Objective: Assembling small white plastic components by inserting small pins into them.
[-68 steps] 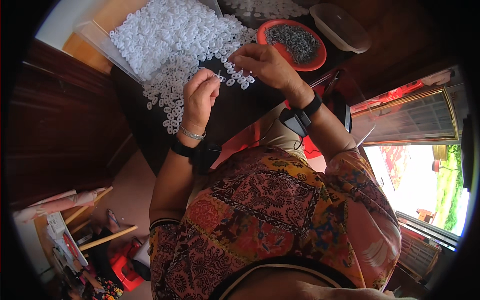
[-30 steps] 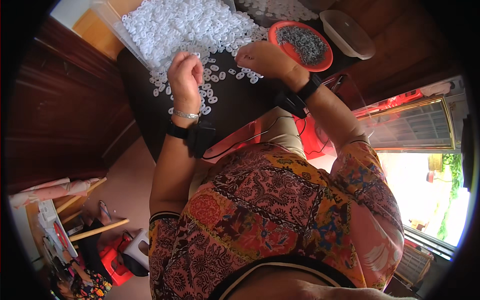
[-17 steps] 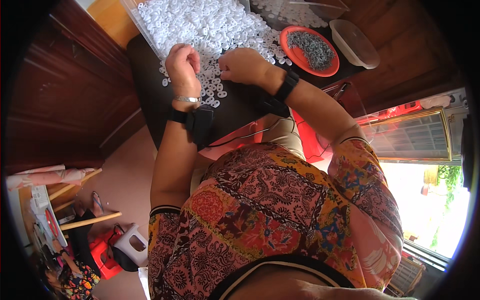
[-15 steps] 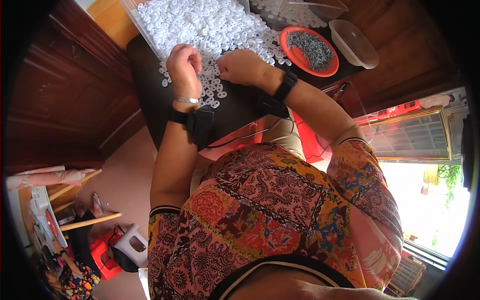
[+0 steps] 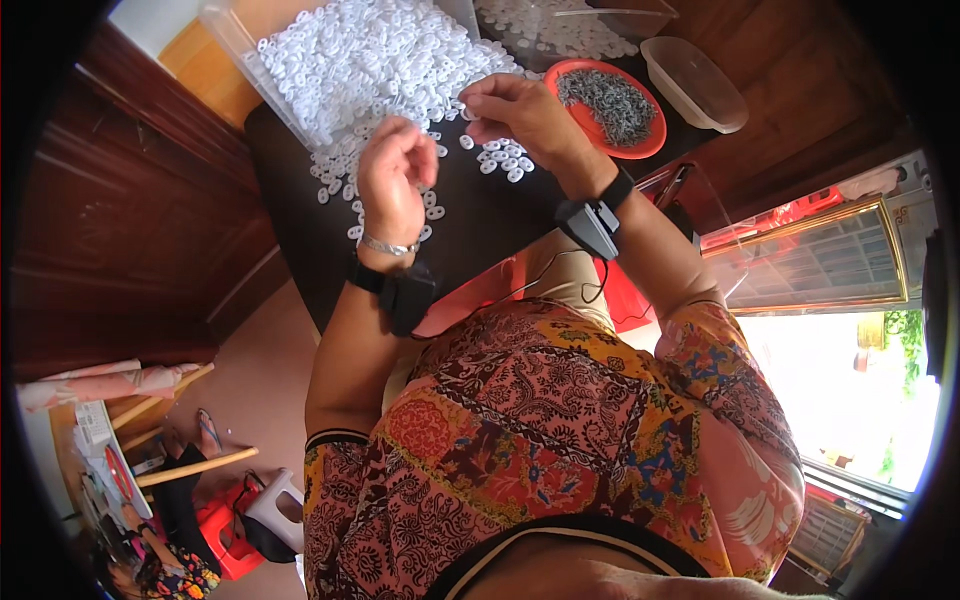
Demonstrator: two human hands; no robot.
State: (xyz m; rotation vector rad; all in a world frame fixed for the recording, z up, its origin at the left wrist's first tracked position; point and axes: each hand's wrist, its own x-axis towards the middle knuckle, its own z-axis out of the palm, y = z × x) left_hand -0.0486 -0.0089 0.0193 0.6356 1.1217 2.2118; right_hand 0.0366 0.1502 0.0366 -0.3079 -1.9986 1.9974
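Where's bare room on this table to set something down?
Widest: the dark table between left wrist device and right wrist device, on the near side of the small white cluster. Thinner: its left edge, beside loose white pieces. The far side is crowded: white heap, red plate, clear tub.

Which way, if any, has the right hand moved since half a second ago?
Yes: the right hand moved rightward, closer to the orange-red plate.

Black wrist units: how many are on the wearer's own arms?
2. One black unit is behind the left hand, past the silver bracelet; the other is behind the right hand. Both forearms show; none seems hidden there.
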